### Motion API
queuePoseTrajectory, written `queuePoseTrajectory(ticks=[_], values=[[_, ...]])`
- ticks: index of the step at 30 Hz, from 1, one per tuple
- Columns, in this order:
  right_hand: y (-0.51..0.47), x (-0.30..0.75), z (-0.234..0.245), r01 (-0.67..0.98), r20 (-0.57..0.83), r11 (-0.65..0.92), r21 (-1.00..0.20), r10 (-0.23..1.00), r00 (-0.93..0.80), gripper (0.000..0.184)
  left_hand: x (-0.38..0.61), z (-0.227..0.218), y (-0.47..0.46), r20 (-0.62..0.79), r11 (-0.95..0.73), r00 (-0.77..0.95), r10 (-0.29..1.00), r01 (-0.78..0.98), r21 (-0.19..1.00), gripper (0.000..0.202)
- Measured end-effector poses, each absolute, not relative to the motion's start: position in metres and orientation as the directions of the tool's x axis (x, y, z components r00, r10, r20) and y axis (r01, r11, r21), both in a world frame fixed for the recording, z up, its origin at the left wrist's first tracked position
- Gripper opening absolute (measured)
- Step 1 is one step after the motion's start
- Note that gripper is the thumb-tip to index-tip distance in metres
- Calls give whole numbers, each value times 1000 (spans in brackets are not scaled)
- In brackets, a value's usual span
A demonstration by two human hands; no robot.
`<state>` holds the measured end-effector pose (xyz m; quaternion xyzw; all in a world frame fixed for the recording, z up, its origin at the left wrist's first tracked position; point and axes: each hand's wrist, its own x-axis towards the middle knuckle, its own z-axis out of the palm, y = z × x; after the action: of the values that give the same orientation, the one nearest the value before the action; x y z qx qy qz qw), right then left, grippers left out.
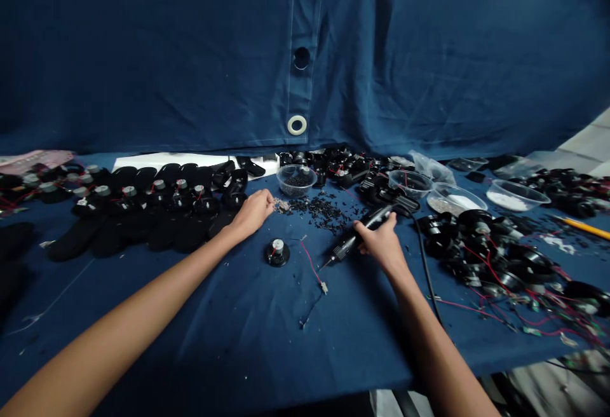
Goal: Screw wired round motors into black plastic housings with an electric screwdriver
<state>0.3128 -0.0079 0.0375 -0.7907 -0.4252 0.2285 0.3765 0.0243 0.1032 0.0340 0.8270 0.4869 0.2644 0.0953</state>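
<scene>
Bare forearms (109, 321) first, rising from the lower corners over a blue-clothed worktop (248, 347). Left hand (252, 211) curled narrow, knuckles up, fingers (267, 202) at the edge of a small heap of grey granules (282, 205); anything inside the curl, impossible to tell. Right hand (379, 242) closed round a black rotary tool (365, 229), tip angled down toward the cloth, cord (426, 264) trailing past the wrist. Near the left wrist, a lone speaker (277, 253), its red wire (309, 262) running to a small connector (324, 287). Ahead, loose black scraps (319, 211), and beyond them a clear bowl (296, 180) of black bits. Rows of speakers (128, 194) to the left; a tangled heap of wired speakers (486, 258) to the right, past the cord.

Main risks: the tool tip close to the red wire, so a slip or kick could nick or cut it. The cord, if dragged, liable to catch the tangled wires and pull speakers out of the heap. Granules and scraps lying so close together, easily mixed or scattered by one careless sweep of a wrist
</scene>
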Motion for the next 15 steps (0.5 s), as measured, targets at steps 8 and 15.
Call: queuePoseTrajectory(ticks=[8,15], values=[[-9,308,63,101,67,0,-995,742,668,89,9,37,79,399,-457,234,887,577,677,15],[-21,270,86,-364,-16,189,-912,870,493,36,12,78,2,472,-462,70,879,375,804,20]])
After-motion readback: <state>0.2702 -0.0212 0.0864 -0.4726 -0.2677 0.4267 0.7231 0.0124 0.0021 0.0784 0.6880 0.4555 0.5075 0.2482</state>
